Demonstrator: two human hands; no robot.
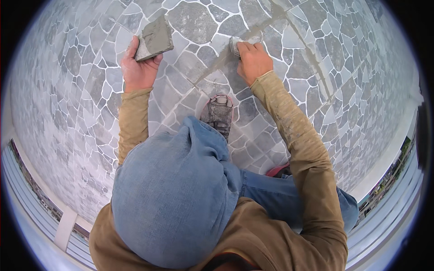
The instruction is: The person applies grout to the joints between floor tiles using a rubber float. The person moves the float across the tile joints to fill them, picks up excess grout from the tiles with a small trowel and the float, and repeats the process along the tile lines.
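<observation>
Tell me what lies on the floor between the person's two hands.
Only stone-patterned floor tiles lie between the left hand and the right hand, crossed by a grey-smeared joint; the head view shows this.

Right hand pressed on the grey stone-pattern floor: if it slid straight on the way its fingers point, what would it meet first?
The right hand points up the picture along a grey mortar-smeared joint in the grey stone-pattern floor. Past the small grey tool under its fingers, only flat paving shows; the way looks free, though depth is hard to judge.

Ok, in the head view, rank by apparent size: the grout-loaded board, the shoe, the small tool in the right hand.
1. Grout-loaded board
2. Shoe, looks about alike; nearer the camera, so unsure
3. Small tool, mostly hidden by the right hand
</observation>
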